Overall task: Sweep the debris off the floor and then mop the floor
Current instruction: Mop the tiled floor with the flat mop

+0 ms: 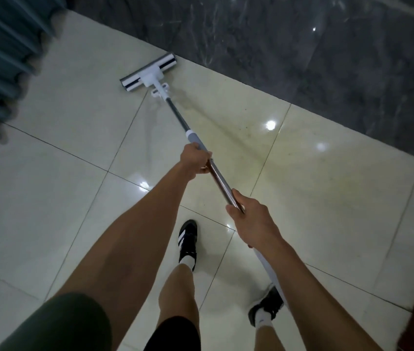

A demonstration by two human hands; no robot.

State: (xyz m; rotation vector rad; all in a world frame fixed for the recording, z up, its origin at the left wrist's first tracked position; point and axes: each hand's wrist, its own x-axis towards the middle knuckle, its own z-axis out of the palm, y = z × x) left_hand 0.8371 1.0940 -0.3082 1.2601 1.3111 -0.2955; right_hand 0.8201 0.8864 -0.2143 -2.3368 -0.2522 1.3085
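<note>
Far left: a blue pleated curtain (0, 69) hangs down to the pale tiled floor (56, 198). Left of centre, far: the flat white mop head (148, 72) lies on the floor, its far end just beside the dark marble strip (327, 59). Its pole (219, 181) slants near and rightward. Centre: the left hand (195, 160) grips the pole just below the grey collar, fingers curled round it. Right of centre, nearer: the right hand (249, 216) grips the pole's upper part. Near, below the arms: two black shoes, the left shoe (187, 243) ahead of the right shoe (266, 307). Far right, near: a dark red edge, unidentifiable.
</note>
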